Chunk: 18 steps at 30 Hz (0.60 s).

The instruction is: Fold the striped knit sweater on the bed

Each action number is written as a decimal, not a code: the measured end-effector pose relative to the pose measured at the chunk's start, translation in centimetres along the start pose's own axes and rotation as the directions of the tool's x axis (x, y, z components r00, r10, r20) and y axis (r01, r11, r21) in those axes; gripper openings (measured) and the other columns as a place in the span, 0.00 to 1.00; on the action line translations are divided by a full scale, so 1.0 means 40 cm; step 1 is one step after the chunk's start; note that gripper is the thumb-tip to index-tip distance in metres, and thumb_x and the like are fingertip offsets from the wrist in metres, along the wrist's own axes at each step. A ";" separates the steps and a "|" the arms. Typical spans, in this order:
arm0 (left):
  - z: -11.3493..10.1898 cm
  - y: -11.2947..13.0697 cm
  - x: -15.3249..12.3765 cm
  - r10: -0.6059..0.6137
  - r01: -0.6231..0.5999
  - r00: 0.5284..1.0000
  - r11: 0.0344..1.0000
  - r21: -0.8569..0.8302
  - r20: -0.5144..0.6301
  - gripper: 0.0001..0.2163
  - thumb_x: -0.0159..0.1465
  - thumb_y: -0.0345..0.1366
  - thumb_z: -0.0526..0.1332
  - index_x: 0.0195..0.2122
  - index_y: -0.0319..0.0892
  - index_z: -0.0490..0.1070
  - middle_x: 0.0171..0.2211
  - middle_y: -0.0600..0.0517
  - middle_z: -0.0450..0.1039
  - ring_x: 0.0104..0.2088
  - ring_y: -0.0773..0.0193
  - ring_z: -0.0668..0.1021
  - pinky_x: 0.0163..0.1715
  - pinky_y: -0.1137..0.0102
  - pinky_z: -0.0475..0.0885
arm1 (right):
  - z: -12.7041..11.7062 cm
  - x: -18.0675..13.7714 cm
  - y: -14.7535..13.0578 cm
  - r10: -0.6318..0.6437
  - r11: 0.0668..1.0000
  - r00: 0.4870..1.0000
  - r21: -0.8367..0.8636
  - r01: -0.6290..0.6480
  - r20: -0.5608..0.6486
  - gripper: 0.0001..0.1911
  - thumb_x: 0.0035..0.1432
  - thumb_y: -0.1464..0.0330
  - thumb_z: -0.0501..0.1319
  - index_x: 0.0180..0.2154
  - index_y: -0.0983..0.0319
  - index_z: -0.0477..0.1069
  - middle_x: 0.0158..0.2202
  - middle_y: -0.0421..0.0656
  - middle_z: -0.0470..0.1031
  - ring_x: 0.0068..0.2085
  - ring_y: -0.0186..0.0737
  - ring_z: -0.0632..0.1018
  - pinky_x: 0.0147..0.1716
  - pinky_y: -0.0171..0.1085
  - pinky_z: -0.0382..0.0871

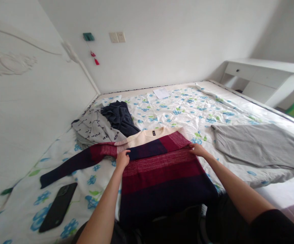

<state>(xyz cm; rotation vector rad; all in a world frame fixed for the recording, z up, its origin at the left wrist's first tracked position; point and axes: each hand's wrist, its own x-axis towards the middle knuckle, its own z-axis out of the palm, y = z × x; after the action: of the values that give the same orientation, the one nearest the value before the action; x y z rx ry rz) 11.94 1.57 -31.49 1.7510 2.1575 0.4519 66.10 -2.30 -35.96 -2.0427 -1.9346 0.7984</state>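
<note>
The left hand (122,159) pinches a fold of the striped sweater (162,173) where its left sleeve meets the body, fingers closed on the knit. The right hand (197,149) rests at the opposite shoulder edge, fingertips pressed onto the cloth; whether it grips or only holds it flat is hard to tell. The sweater lies spread on the bed (187,108) at its near edge, just before the person, cream collar pointing away, bands of maroon and navy running across. Its left sleeve (70,166) stretches out toward the headboard side.

It is a soft, limp knit (light enough for two hands, probably) that will sag and stretch wherever it is unsupported, so the shoulder seams and the hem look like the best places to take hold.

A black phone (58,206) lies near the bed's near left corner. A grey printed garment (96,130) and a dark navy one (120,118) are heaped beside the headboard (22,101). A grey ribbed sweater (255,145) lies flat toward the right edge, and a white paper (161,93) sits near the far edge.
</note>
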 end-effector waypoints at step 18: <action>-0.008 0.038 -0.020 -0.210 0.487 0.871 0.477 -0.732 0.443 0.22 0.59 0.25 0.70 0.55 0.44 0.86 0.48 0.43 0.88 0.45 0.58 0.87 0.43 0.68 0.79 | -0.037 0.010 0.071 0.171 0.979 0.985 -0.105 -0.174 -0.038 0.30 0.55 0.78 0.65 0.59 0.60 0.87 0.50 0.53 0.90 0.54 0.57 0.88 0.53 0.40 0.78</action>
<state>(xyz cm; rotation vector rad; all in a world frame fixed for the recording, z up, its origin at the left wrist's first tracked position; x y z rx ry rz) 13.28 1.09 -30.50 0.7309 1.5693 0.8541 69.29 -1.94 -36.27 -2.2981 -1.8423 0.7092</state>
